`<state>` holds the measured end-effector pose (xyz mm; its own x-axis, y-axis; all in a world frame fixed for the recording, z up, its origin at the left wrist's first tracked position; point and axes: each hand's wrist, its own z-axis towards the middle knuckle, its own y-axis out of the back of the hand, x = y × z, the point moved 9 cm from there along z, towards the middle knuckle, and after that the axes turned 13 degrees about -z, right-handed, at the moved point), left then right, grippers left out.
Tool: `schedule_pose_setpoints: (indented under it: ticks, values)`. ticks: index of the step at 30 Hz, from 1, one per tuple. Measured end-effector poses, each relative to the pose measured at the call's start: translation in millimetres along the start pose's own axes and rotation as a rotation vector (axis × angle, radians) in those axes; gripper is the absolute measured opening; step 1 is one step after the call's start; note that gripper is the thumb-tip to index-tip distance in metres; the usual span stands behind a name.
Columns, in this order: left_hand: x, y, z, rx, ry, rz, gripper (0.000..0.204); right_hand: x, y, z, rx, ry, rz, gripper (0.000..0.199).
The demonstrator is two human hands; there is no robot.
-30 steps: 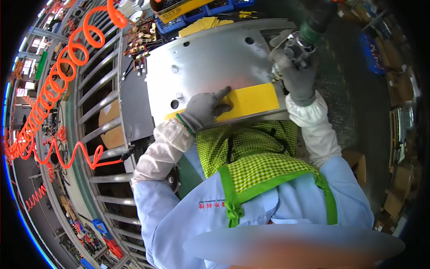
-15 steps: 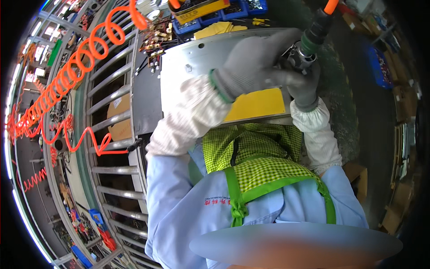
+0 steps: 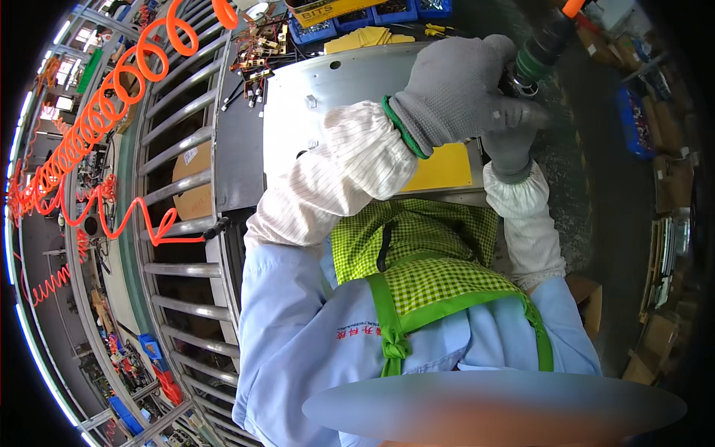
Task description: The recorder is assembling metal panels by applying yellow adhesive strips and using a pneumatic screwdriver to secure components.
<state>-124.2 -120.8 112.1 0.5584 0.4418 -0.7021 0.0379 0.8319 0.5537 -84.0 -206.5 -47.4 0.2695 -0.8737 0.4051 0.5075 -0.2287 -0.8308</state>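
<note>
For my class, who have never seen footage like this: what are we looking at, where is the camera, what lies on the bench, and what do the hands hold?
The camera sits on a person's head and looks down, so its fisheye lens bends straight edges. No machine works here: both hands wear grey gloves. The left hand and the right hand meet around a green and black power tool at the upper right. Under them a grey metal panel lies flat with a yellow sheet on it. Blue parts bins stand at the far edge, and an orange coiled hose hangs to the left.

Grey roller rack (image 3: 179, 186), orange coiled hose (image 3: 97, 112), perhaps windows far left.
</note>
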Motion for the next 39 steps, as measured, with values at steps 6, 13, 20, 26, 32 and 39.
schedule_pose_setpoints:
  ticks: [6, 13, 20, 26, 32, 39]
  values:
    - [-6, -5, 1, 0.099, 0.143, 0.374, 0.06, 2, 30, -9, -0.259, 0.035, -0.108, 0.034]
    - [27, 15, -27, -0.142, -0.262, -0.256, 0.054, 44, -44, -16, -0.209, 0.67, -1.649, 0.015]
    - [137, -17, -152, 0.257, 0.217, 0.162, 0.055, 39, -77, 1, -0.218, 0.455, -1.501, 0.021]
    - [147, -27, -169, 0.31, 0.284, 0.228, 0.054, 42, -78, -1, -0.28, 0.531, -1.548, 0.019]
    - [147, -29, -173, 0.331, 0.32, 0.251, 0.052, 32, -93, 4, -0.17, 0.48, -1.481, 0.019]
    - [152, -28, -175, 0.297, 0.323, 0.223, 0.053, 19, -93, 6, -0.202, 0.37, -1.49, 0.024]
